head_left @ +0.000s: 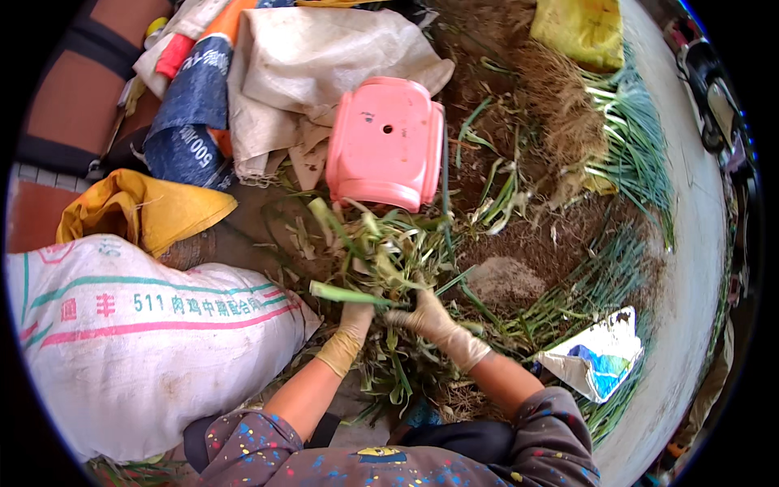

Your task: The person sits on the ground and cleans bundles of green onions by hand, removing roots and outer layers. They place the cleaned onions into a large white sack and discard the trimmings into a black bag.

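Both my hands wear thin, pale, soiled gloves. A loose heap of green onion leaves and peelings (398, 255) lies between and beyond them. My left hand (356, 316) is at the heap's left side, with its fingers partly hidden under a broad cut leaf (344, 294). On the other side my right hand (429, 319) has its thumb pointing left and its fingers pushed into the scraps. Together they clasp a clump of the trimmings. More wilted leaves (392, 371) hang and lie below my wrists.
A pink plastic stool (386, 146) stands just past the heap. To the left bulges a full white woven sack (164, 347) bearing print. Bunches of green onions with roots (627, 134) lie right, near a crumpled printed packet (596, 356). Empty-looking sacks (328, 55) are piled behind.
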